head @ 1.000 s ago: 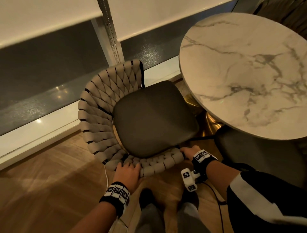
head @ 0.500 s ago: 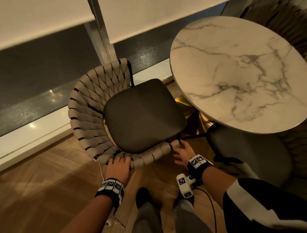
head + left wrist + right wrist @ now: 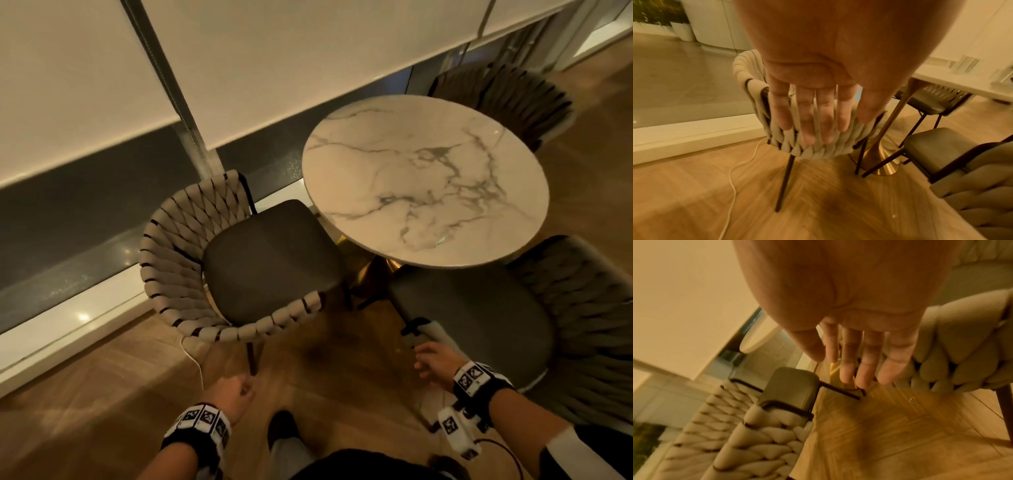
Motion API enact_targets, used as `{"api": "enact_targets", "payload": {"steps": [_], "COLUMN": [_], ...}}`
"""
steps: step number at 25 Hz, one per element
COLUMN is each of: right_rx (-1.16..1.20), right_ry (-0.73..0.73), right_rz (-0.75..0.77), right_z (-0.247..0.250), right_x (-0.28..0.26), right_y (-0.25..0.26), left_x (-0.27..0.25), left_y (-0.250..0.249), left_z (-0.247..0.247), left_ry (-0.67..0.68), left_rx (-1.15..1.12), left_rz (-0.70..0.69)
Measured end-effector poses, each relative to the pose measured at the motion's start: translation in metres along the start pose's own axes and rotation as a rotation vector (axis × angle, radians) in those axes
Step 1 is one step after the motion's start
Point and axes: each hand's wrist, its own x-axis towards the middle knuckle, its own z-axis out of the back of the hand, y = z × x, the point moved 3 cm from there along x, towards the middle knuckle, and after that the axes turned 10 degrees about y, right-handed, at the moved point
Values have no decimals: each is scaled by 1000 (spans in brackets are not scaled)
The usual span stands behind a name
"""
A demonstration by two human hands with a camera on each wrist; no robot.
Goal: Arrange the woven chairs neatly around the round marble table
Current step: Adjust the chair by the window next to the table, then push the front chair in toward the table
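Observation:
A beige woven chair (image 3: 178, 246) with a dark seat stands left of the round marble table (image 3: 424, 181), its seat edge near the tabletop. A second woven chair (image 3: 589, 325) sits at the table's near right, its seat partly under the top. A third chair (image 3: 507, 99) stands beyond the table. My left hand (image 3: 229, 390) hangs over the floor, short of the beige chair (image 3: 813, 151), holding nothing. My right hand (image 3: 433, 359) hovers by the second chair's seat corner, fingers spread and empty. In the wrist views the left hand (image 3: 818, 113) and right hand (image 3: 859, 356) show straight fingers.
A white cable (image 3: 193, 359) runs over the wood floor under the beige chair. A low white ledge (image 3: 68, 329) and a dark window line the left side. The table stands on a gold pedestal base (image 3: 879, 155). My feet are at the bottom.
Both hands let go of the beige chair's woven rim and drew back toward me. The view pulled back and up, bringing the whole table and all three chairs into view.

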Motion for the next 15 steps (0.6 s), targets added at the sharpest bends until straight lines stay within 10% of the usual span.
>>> {"api": "enact_targets", "payload": {"steps": [9,15], "right_rx": [171,-132], "right_ry": [-13,-482], "right_rz": [129,-101], "right_z": [189,330], "right_x": [-16,-37], "right_y": [-135,-258], "left_x": [-35,-17], "left_y": [-296,-434], "left_z": [-137,-229], "left_ry": [-35,188], "left_rx": [-184,-741], "left_rz": [-82,-30]}}
